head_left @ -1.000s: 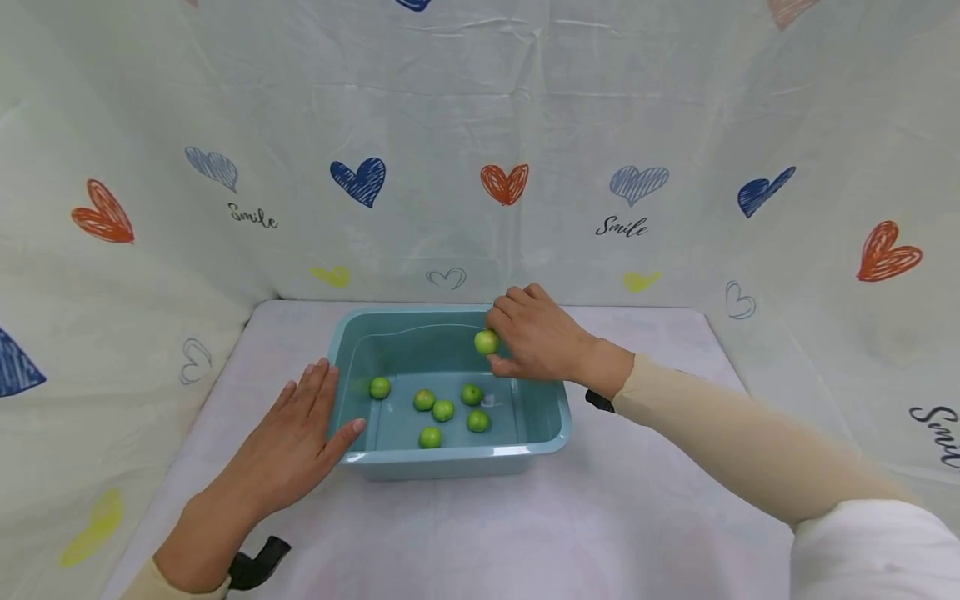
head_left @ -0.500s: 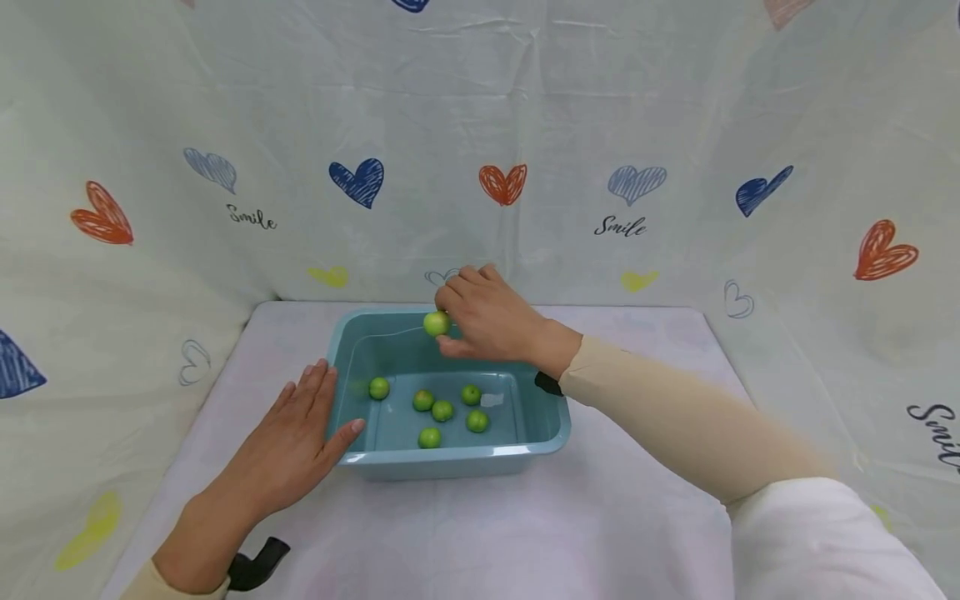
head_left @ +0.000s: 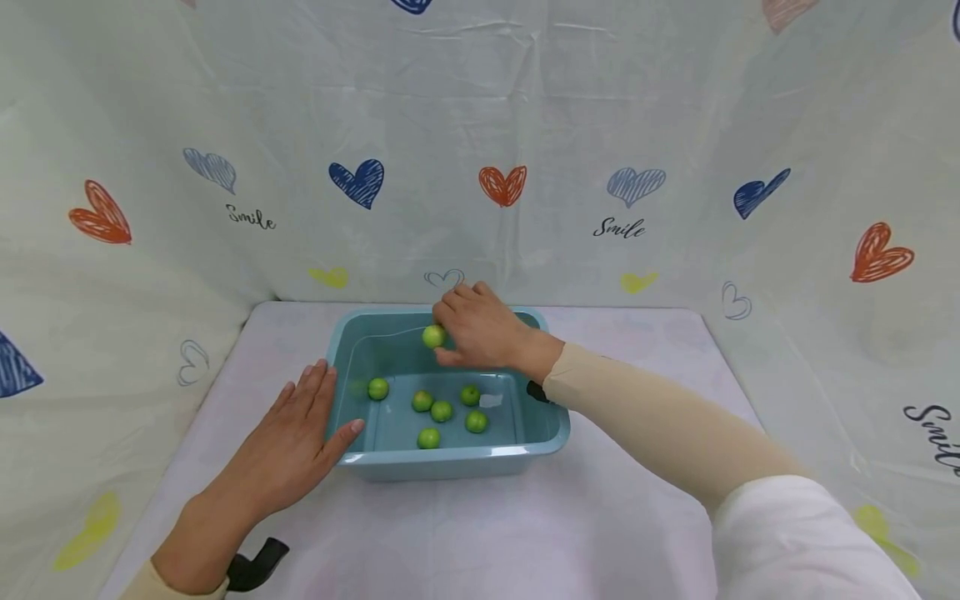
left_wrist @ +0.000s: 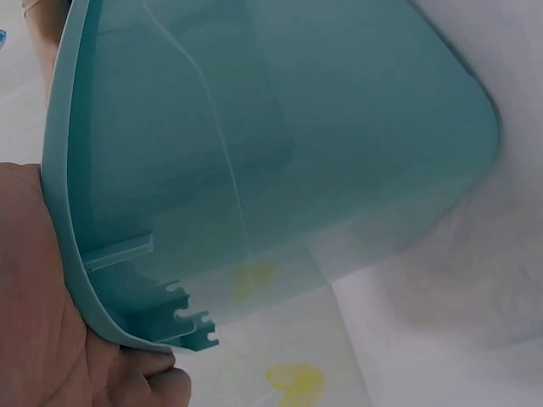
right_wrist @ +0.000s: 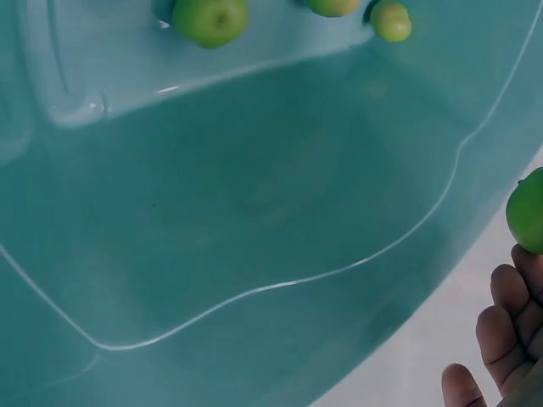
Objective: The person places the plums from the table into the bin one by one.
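Observation:
A light-blue plastic tub [head_left: 450, 455] stands on the table with several small round green fruits [head_left: 441, 411] on its floor. Over the back part of the tub, my right hand [head_left: 483, 329] pinches another green fruit [head_left: 433, 337] between thumb and fingers. That held fruit [right_wrist: 528, 212] shows at the right edge of the right wrist view, at the fingertips. My left hand [head_left: 292, 442] rests along the tub's left rim, its fingers straight and the thumb over the front corner. In the left wrist view, this hand [left_wrist: 38, 297] lies against the rim, and the fruits are hidden.
A white cloth covers the table [head_left: 600, 517]. Behind and at both sides hangs a pale curtain [head_left: 570, 100] printed with hearts and the word "Smile". Along the tub's inner wall runs a thin pale line [right_wrist: 288, 282]; I cannot tell whether it is a waterline.
My right hand has carried the held fruit leftward from the tub's right side to above its middle, rising and then dipping slightly. The left hand and the other fruits stay where they were.

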Demonstrator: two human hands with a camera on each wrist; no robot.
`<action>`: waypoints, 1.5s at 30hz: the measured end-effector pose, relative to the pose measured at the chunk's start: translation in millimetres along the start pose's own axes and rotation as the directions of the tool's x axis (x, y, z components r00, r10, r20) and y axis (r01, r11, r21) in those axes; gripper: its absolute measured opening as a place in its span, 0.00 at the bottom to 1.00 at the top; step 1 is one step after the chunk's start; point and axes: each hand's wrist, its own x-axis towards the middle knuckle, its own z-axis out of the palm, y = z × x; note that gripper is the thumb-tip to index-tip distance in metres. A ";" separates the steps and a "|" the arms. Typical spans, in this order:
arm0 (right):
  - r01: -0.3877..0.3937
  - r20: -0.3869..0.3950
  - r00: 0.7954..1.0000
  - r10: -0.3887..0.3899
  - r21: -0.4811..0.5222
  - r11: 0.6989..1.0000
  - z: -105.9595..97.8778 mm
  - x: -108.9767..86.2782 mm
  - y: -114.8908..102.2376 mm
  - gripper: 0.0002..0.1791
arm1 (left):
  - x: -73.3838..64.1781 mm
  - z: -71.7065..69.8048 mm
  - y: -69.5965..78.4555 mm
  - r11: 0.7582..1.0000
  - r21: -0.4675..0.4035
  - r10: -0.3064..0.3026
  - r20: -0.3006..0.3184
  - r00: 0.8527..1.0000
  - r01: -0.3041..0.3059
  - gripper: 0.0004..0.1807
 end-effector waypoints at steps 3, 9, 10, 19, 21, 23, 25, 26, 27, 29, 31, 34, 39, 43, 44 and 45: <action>-0.001 0.021 1.000 0.002 -0.024 1.000 1.3 1.9 -2.0 0.19 | 0.1 -0.2 -0.1 1.000 -0.002 0.004 -0.005 1.000 -0.004 0.51; 0.009 0.045 0.999 -0.006 -0.053 0.999 3.7 6.3 -5.7 0.19 | -0.3 -0.6 -0.4 1.000 -0.005 0.010 -0.014 1.000 -0.010 0.50; 0.009 0.050 0.999 -0.006 -0.054 0.999 4.0 7.0 -6.1 0.19 | -0.3 -0.6 -0.5 1.000 -0.006 0.011 -0.015 1.000 -0.011 0.50; -0.013 0.074 0.997 0.019 -0.083 0.996 6.3 7.8 -3.9 0.20 | 0.2 -0.2 -1.4 1.000 -0.006 0.013 -0.014 1.000 -0.013 0.51; -0.007 0.066 0.998 0.014 -0.093 0.996 6.5 7.1 -3.3 0.20 | 0.2 0.0 -1.7 1.000 -0.007 0.013 -0.014 1.000 -0.013 0.51; 0.001 0.061 0.998 0.005 -0.105 0.994 6.7 6.4 -3.1 0.21 | 0.1 0.1 -1.8 1.000 -0.007 0.012 -0.013 1.000 -0.012 0.51; 0.007 0.058 0.998 0.000 -0.115 0.993 6.5 6.0 -3.3 0.22 | 0.1 0.1 -1.8 1.000 -0.009 0.010 -0.013 1.000 -0.010 0.51; 0.009 0.056 0.998 -0.002 -0.121 0.993 6.5 5.8 -3.4 0.22 | 0.2 0.2 -1.7 1.000 -0.008 0.009 -0.013 1.000 -0.010 0.51; 0.010 0.054 0.999 -0.003 -0.128 0.992 6.5 5.7 -3.5 0.22 | 0.2 0.3 -1.6 1.000 -0.008 0.009 -0.013 1.000 -0.009 0.51; 0.012 0.051 0.999 -0.005 -0.135 0.991 6.3 5.7 -3.8 0.22 | 0.3 0.3 -1.4 1.000 -0.008 0.008 -0.013 1.000 -0.008 0.51; 0.016 0.040 0.999 -0.010 -0.140 0.990 6.3 5.6 -3.6 0.22 | 0.4 0.4 -1.2 1.000 -0.006 0.006 -0.013 1.000 -0.007 0.51; 0.014 0.019 1.000 -0.012 -0.132 0.991 4.5 5.7 -2.8 0.21 | 0.6 0.5 -0.9 1.000 -0.002 0.006 -0.013 1.000 -0.006 0.51; -0.015 -0.038 0.999 0.011 -0.121 0.993 -5.3 6.6 1.0 0.18 | 0.7 0.5 -0.4 1.000 0.007 0.003 -0.013 1.000 -0.003 0.51; -0.067 -0.055 0.997 0.061 -0.114 0.991 -21.4 5.7 6.6 0.18 | 0.3 0.2 0.0 1.000 0.006 -0.001 -0.010 1.000 0.001 0.51; -0.084 -0.051 0.996 0.079 -0.105 0.991 -26.2 4.9 8.3 0.18 | 0.3 0.1 0.1 1.000 0.005 -0.001 -0.009 1.000 0.001 0.51; -0.101 -0.043 0.994 0.098 -0.099 0.990 -31.1 3.7 10.2 0.19 | 0.2 -0.1 0.2 1.000 0.004 -0.001 -0.009 1.000 0.001 0.51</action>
